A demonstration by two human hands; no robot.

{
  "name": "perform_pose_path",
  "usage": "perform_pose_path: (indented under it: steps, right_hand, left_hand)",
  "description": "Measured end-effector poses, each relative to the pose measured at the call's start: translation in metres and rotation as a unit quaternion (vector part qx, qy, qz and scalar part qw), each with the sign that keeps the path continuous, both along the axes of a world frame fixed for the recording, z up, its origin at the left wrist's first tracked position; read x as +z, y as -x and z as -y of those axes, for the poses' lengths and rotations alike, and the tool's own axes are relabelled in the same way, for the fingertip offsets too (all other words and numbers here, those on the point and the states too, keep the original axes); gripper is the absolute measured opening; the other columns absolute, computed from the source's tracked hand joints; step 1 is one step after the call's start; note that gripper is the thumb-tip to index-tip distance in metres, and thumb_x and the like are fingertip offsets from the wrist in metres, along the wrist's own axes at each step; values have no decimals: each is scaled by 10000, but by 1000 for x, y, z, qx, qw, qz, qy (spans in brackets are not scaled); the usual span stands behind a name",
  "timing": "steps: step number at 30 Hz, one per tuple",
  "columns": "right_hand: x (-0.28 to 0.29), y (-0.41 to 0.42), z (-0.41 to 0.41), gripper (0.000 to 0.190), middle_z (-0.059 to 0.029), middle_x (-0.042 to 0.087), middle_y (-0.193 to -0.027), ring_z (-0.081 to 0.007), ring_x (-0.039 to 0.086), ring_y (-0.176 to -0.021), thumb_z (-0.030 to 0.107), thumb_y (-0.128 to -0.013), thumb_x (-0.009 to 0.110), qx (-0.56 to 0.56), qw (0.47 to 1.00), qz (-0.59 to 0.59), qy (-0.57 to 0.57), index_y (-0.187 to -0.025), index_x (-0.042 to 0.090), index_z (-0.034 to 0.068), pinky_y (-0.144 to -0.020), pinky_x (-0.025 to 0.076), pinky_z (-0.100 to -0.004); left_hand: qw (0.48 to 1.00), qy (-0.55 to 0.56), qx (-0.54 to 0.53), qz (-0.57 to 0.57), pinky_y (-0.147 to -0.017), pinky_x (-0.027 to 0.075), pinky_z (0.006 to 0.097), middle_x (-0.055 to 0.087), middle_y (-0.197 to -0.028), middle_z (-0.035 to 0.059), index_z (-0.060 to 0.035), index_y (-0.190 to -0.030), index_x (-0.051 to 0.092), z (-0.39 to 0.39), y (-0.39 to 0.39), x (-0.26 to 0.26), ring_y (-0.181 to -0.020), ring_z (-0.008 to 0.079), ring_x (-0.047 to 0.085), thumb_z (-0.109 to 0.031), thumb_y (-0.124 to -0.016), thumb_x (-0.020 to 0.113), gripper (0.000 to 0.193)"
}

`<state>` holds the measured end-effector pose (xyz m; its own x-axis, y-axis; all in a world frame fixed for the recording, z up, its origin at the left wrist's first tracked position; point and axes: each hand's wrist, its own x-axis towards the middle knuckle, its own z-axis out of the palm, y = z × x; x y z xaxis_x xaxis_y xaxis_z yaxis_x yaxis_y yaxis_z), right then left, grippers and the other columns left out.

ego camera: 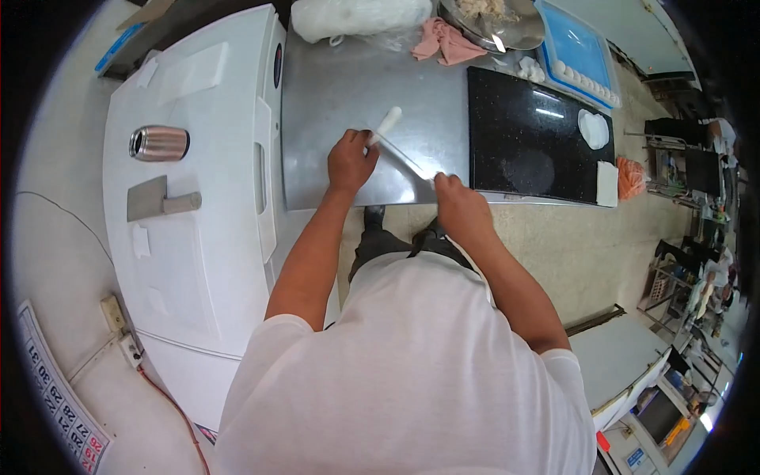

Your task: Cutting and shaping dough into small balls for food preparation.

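Observation:
Above the steel worktop (pixel 320 89), my left hand (pixel 350 163) has its fingers around the lower end of a white, roll-shaped piece (pixel 389 122), perhaps dough. My right hand (pixel 463 205), near the front edge, is closed on the lower end of a thin, pale, straight strip or blade (pixel 407 159). That strip runs up to my left fingertips; how it meets the white piece is hidden. A black speckled slab (pixel 516 130) lies right of my hands, bearing a flat white round piece (pixel 594 129) and a white rectangular piece (pixel 607 184) at its right edge.
Behind stand a plastic-wrapped white bundle (pixel 359 18), a pink cloth (pixel 445 43), a metal bowl (pixel 525 27) with pale crumbly food and a blue tray (pixel 576 38) with several white balls. A white refrigerator (pixel 225 249) at left carries a cleaver (pixel 148 199) and a copper-coloured metal container (pixel 163 142).

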<state>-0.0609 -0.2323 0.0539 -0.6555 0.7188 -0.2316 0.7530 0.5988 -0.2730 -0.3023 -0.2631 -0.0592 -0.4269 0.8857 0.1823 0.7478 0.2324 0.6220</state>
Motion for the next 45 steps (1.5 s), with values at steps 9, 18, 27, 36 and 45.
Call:
perform_pose_path:
  steps: [9,18,27,36,45]
  right_hand:
    - [-20,-18,-4,163,-239,697,-911,-459,691,-867,157,-1009,513,-53,990,-51,117,-1109,522,28,-763,542,-557]
    - [-34,-203,33,147,-125,600,-697,-242,615,-624,150,-1018,603,-317,886,-279,192,-991,544,18,-597,491,-399]
    - [8,-354,9,281,-54,626,-721,-129,603,-629,293,-1064,587,-507,694,-503,93,-1026,605,15,-593,482,-304]
    - [-77,-380,-132,256,-16,561,-692,-137,531,-506,309,-1069,564,-678,459,-518,247,-1046,558,54,-499,478,-318]
    - [-62,-264,-34,355,-287,710,-923,-451,706,-909,326,-911,742,-414,789,-291,349,-1044,716,-2,-819,541,-477]
  left_hand:
    - [998,-33,49,-19,-743,547,531,725,-1024,149,-74,-961,719,-3,47,-29,-797,412,670,-374,-946,636,311]
    - [937,20,-339,-83,-837,502,508,723,-980,168,-81,-880,732,-105,-97,39,-916,403,652,-405,-973,625,354]
    - [784,95,-543,-287,-1226,65,706,243,-1704,140,-289,-1609,392,-176,-293,36,-1575,421,180,-754,-972,399,789]
    - [783,39,-578,-229,-1251,133,626,325,-1673,147,-248,-1568,467,-218,-326,26,-1554,410,248,-659,-1000,480,702]
    - [658,49,-725,-196,-1250,111,629,329,-1685,52,-326,-1561,467,-194,-291,33,-1575,342,227,-665,-966,540,689]
